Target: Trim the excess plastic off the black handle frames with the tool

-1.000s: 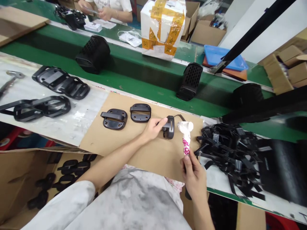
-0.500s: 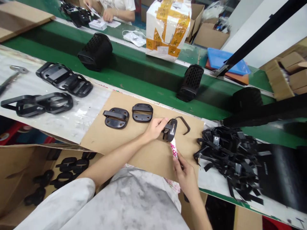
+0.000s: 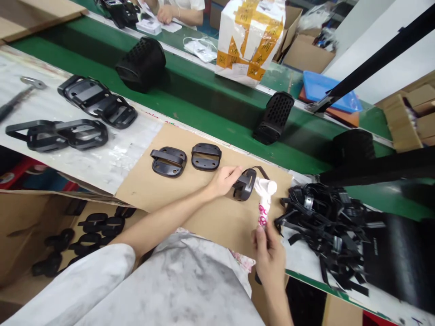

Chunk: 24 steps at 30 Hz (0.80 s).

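Note:
My left hand [image 3: 224, 180] grips a black plastic part [image 3: 245, 185] with a strap-like handle, tilted up over the cardboard sheet [image 3: 204, 213]. In my right hand [image 3: 270, 246] is the handle of a white-wrapped hammer [image 3: 264, 199] with pink markings; its pale round head is just right of the black part. A thin bent black strip [image 3: 261, 172] lies behind them. To the left on the cardboard rest two black plates, one [image 3: 169, 162] with its strap sticking out, the other [image 3: 206, 156] beside it.
A heap of black strips [image 3: 326, 226] lies on the right. Linked black frames [image 3: 97, 102] and a metal hammer [image 3: 20, 97] are on the left. Black mesh cylinders [image 3: 275, 117] stand on the green belt [image 3: 204, 104]. Across it are a taped box [image 3: 249, 40] and a person's hands [image 3: 165, 14].
The wrapped hammer has moved right, away from the black part, and its head now shows. My left hand still holds the part. The camera view has shifted slightly.

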Each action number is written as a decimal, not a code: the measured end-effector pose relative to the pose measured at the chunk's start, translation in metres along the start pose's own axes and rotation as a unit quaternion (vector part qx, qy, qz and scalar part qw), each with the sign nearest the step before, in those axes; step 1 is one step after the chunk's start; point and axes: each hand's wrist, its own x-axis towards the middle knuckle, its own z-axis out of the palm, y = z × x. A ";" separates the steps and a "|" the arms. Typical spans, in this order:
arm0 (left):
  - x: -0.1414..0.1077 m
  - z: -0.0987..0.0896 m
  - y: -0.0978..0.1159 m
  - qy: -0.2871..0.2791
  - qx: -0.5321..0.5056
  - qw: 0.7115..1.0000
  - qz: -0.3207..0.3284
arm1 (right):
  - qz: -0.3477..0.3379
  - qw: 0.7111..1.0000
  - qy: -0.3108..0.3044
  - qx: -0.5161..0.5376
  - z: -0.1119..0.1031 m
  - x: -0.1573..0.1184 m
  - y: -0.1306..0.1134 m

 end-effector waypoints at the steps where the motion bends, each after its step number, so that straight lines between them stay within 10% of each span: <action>1: 0.000 0.000 -0.001 0.002 0.000 1.000 0.000 | 0.011 0.999 -0.033 0.001 0.001 0.001 0.000; 4: 0.004 -0.003 -0.003 0.008 -0.043 0.999 -0.020 | 0.049 0.990 -0.129 0.008 -0.002 0.004 0.001; 15: 0.017 -0.028 0.019 0.006 -0.354 0.923 -0.150 | -0.112 0.980 0.073 -0.147 0.002 0.031 -0.013; 24: 0.008 -0.020 0.018 -0.011 -0.322 0.945 -0.057 | -0.043 0.952 -0.110 0.281 0.065 0.058 -0.050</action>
